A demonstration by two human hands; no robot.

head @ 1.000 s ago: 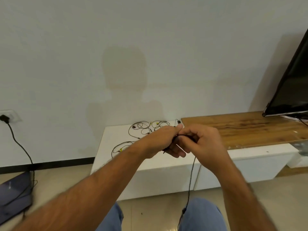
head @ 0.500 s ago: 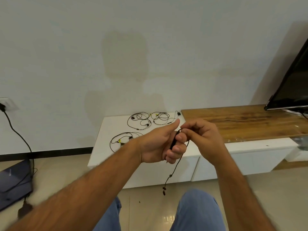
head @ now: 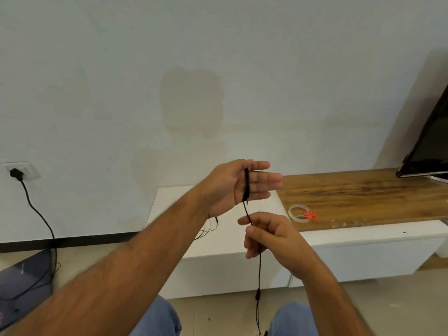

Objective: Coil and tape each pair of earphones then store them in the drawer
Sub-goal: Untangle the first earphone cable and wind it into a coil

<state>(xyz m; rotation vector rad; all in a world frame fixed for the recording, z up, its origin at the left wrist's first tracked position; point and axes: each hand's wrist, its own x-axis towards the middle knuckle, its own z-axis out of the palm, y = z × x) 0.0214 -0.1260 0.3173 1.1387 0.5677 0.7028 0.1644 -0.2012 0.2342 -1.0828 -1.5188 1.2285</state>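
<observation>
Earphone cable (head: 246, 187) coiled round flat, spread left hand (head: 238, 184) (palm up), right hand (head: 269, 235) grip pinching its tail

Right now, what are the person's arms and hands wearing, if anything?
Nothing shows on either. The left hand and right hand are bare, with no gloves, rings, watch or bands in view, and both forearms are uncovered with no sleeve reaching them. Blue denim covers the knees below.

wall socket (head: 20, 171) | plug cable (head: 46, 224) | television (head: 429, 151) | wooden shelf (head: 363, 190)
</observation>
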